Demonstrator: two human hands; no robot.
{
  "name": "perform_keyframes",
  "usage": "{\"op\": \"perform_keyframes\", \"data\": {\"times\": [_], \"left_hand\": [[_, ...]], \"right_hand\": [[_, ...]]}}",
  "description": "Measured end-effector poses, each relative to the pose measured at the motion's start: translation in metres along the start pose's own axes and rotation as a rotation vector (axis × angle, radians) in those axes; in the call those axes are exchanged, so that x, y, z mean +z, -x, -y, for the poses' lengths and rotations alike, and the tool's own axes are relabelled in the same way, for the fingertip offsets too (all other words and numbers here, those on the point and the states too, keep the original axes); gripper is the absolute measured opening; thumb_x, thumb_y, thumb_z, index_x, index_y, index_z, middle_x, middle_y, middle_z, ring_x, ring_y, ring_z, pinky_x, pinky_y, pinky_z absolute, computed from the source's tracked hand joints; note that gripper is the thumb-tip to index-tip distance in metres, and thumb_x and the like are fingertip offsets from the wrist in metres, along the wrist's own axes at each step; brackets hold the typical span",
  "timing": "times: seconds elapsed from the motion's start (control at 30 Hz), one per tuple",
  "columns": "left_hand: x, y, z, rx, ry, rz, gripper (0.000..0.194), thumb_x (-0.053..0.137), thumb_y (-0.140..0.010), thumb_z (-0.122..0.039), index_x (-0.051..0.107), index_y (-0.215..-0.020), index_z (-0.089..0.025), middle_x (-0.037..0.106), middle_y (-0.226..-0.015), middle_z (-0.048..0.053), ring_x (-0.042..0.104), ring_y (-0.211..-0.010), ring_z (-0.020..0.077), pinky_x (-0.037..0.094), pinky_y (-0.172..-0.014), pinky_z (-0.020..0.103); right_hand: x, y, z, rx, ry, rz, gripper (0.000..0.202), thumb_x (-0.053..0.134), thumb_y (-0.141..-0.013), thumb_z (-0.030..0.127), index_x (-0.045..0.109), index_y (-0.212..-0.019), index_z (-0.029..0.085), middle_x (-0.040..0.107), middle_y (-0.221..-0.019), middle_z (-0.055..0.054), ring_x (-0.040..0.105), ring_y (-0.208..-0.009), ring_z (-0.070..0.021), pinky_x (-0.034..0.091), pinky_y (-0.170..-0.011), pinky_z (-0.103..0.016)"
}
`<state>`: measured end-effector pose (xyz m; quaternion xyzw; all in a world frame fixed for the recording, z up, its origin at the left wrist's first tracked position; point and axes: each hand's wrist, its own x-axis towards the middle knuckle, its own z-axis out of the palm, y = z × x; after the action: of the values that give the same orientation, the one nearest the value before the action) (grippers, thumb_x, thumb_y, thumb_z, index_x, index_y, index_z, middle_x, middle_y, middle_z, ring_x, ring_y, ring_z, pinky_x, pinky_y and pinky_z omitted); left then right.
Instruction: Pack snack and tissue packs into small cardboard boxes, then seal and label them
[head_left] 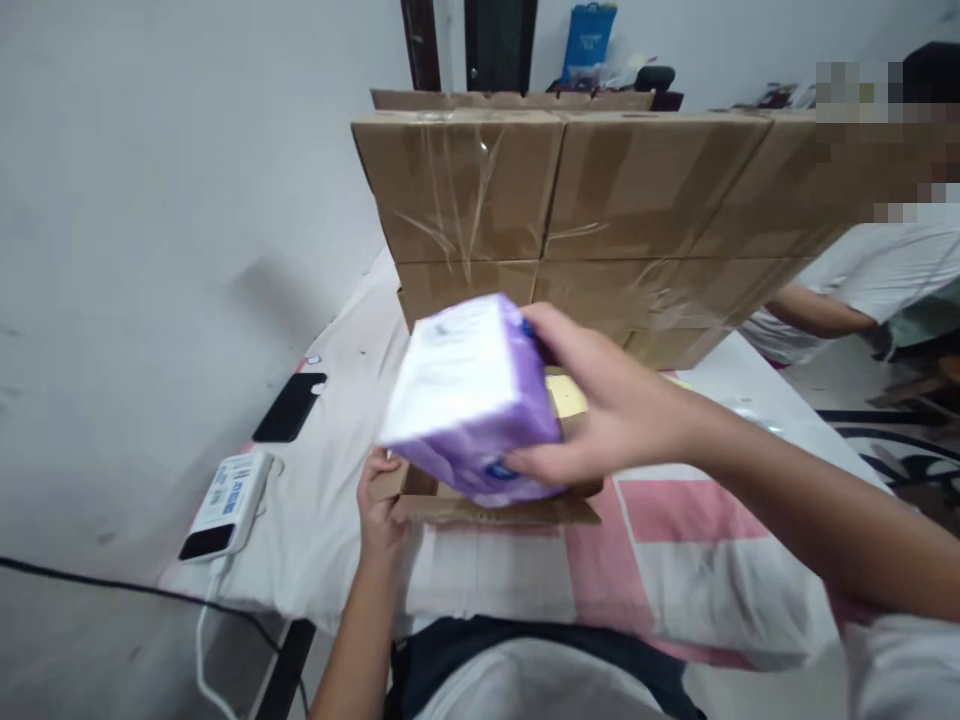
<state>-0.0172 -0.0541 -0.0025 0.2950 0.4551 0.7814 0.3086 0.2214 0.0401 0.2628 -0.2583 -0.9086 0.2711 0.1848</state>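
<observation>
A purple and white soft plastic-wrapped pack (469, 390) is tilted above a cardboard box (495, 510). My right hand (592, 400) grips the pack from its right side, thumb and fingers spread over its edges. The print on the pack is blurred. Beneath it the box lies open, its near flap toward me, and the pack hides most of the inside. At the box's left edge, my left hand (382, 495) has its fingers wrapped over the cardboard. Something pale yellow (566, 395) shows between the pack and my right hand.
Taped cardboard boxes (622, 190) are stacked like a wall behind the open box. On the left of the cloth-covered table (705, 570) lie a black phone (291, 407) and a white power strip (229, 500) with a cable. Another person (892, 270) is at the right.
</observation>
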Motion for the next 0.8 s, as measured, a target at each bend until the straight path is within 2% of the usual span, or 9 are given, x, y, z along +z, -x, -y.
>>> {"op": "perform_keyframes", "data": {"times": [0.1, 0.17, 0.23, 0.4, 0.5, 0.6, 0.67, 0.7, 0.8], "left_hand": [[0.001, 0.004, -0.002, -0.008, 0.050, -0.002, 0.034, 0.088, -0.065, -0.039, 0.063, -0.077, -0.020, 0.065, -0.140, 0.010, 0.067, -0.122, 0.0331, 0.059, -0.096, 0.045], [0.001, 0.006, -0.007, -0.004, 0.076, 0.018, 0.034, 0.090, -0.065, -0.038, 0.063, -0.074, -0.020, 0.062, -0.146, 0.009, 0.065, -0.126, 0.0346, 0.059, -0.097, 0.044], [0.001, 0.008, -0.011, -0.005, 0.098, 0.048, 0.034, 0.091, -0.064, -0.038, 0.063, -0.073, -0.021, 0.061, -0.148, 0.008, 0.064, -0.129, 0.0361, 0.058, -0.099, 0.045], [0.000, 0.010, -0.013, -0.008, 0.103, 0.048, 0.037, 0.089, -0.065, -0.044, 0.062, -0.078, -0.021, 0.058, -0.149, 0.009, 0.059, -0.134, 0.0394, 0.055, -0.104, 0.050], [-0.001, 0.011, -0.011, -0.005, 0.067, 0.042, 0.040, 0.088, -0.066, -0.047, 0.061, -0.077, -0.021, 0.058, -0.149, 0.010, 0.058, -0.135, 0.0401, 0.053, -0.106, 0.052], [0.000, 0.010, -0.011, -0.011, 0.048, 0.052, 0.040, 0.087, -0.067, -0.049, 0.061, -0.077, -0.021, 0.060, -0.147, 0.011, 0.059, -0.134, 0.0393, 0.053, -0.105, 0.052], [0.001, 0.009, -0.012, -0.010, 0.040, 0.052, 0.041, 0.088, -0.067, -0.050, 0.061, -0.077, -0.021, 0.060, -0.146, 0.011, 0.060, -0.133, 0.0387, 0.054, -0.104, 0.051], [0.002, 0.008, -0.013, -0.006, 0.036, 0.057, 0.041, 0.088, -0.066, -0.050, 0.061, -0.077, -0.021, 0.061, -0.146, 0.011, 0.061, -0.132, 0.0385, 0.054, -0.104, 0.050], [0.002, 0.008, -0.014, 0.023, 0.001, 0.062, 0.041, 0.088, -0.067, -0.051, 0.063, -0.080, -0.022, 0.060, -0.147, 0.011, 0.063, -0.130, 0.0368, 0.055, -0.103, 0.047]], "right_hand": [[0.046, -0.036, -0.007, 0.030, 0.241, 0.207, 0.069, 0.079, -0.069, 0.055, 0.055, -0.116, 0.012, 0.069, -0.107, -0.012, 0.068, -0.089, -0.0276, 0.052, -0.070, -0.032], [0.072, -0.045, -0.011, 0.067, 0.370, 0.342, 0.066, 0.078, -0.071, 0.057, 0.059, -0.112, 0.010, 0.070, -0.104, -0.016, 0.069, -0.086, -0.0304, 0.051, -0.066, -0.033], [0.087, -0.048, -0.010, 0.066, 0.439, 0.401, 0.066, 0.077, -0.073, 0.059, 0.060, -0.114, 0.010, 0.071, -0.104, -0.017, 0.070, -0.089, -0.0336, 0.051, -0.067, -0.036], [0.094, -0.047, -0.003, 0.009, 0.648, 0.495, 0.070, 0.084, -0.073, 0.038, 0.057, -0.129, 0.007, 0.067, -0.115, -0.020, 0.068, -0.098, -0.0341, 0.055, -0.075, -0.039], [0.107, -0.046, -0.009, -0.037, 0.749, 0.522, 0.068, 0.086, -0.075, 0.035, 0.061, -0.130, 0.005, 0.061, -0.126, -0.026, 0.064, -0.105, -0.0368, 0.057, -0.074, -0.041], [0.129, -0.044, -0.019, -0.023, 0.846, 0.508, 0.034, 0.067, -0.093, 0.023, 0.068, -0.122, 0.004, 0.060, -0.130, -0.028, 0.065, -0.109, -0.0371, 0.057, -0.070, -0.040], [0.140, -0.044, -0.022, 0.006, 0.886, 0.514, 0.033, 0.047, -0.100, 0.010, 0.069, -0.124, 0.006, 0.062, -0.130, -0.027, 0.068, -0.107, -0.0342, 0.056, -0.068, -0.037], [0.143, -0.045, -0.023, 0.017, 0.878, 0.547, 0.036, 0.044, -0.100, 0.007, 0.069, -0.126, 0.006, 0.064, -0.129, -0.026, 0.070, -0.105, -0.0330, 0.055, -0.068, -0.036], [0.132, -0.047, -0.020, 0.004, 0.771, 0.714, 0.031, 0.056, -0.093, 0.004, 0.071, -0.120, 0.009, 0.072, -0.117, -0.021, 0.073, -0.100, -0.0319, 0.055, -0.070, -0.037]]}}
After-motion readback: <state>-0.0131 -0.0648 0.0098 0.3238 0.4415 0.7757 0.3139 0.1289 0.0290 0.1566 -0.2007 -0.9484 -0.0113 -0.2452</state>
